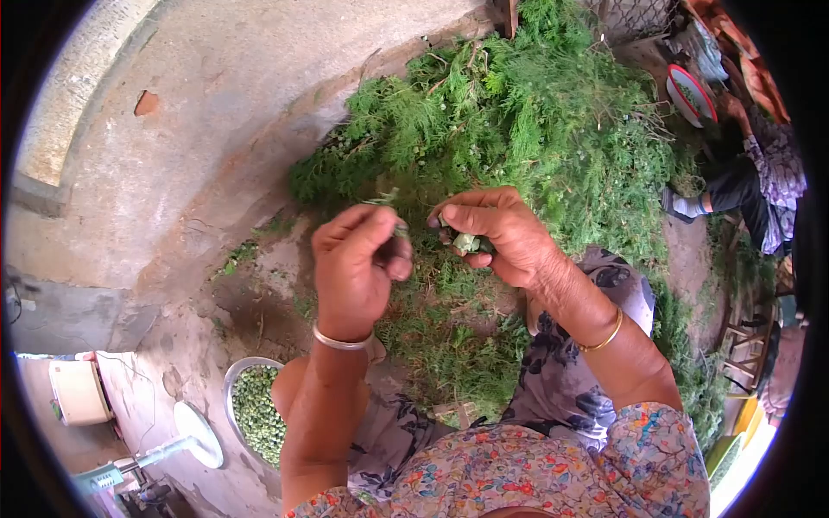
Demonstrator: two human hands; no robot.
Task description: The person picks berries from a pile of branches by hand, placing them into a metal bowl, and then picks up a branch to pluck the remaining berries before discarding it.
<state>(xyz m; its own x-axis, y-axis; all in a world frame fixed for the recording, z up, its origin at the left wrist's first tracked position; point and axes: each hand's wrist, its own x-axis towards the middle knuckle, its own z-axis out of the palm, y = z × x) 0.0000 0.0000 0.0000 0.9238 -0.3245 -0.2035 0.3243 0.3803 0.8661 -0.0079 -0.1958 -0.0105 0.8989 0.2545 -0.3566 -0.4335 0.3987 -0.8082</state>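
My left hand (358,259), with a silver bangle at the wrist, is raised at the centre, its fingertips pinched around a small green sprig (384,198). Just to its right, my right hand (496,229) wears a gold bangle and curls around several pale green cones (467,243). The two hands are apart. Beneath and beyond them lies a large heap of green leafy branches (527,129). A round metal bowl (231,380) full of small green cones stands at the lower left, beside my knee.
A white fan (199,436) stands at the lower left, near a cream box (78,393). At the upper right, a co-worker (773,181) sits by a red-rimmed basin (692,95). A concrete wall (216,104) rises at the upper left. Wooden stools (747,354) are at the right.
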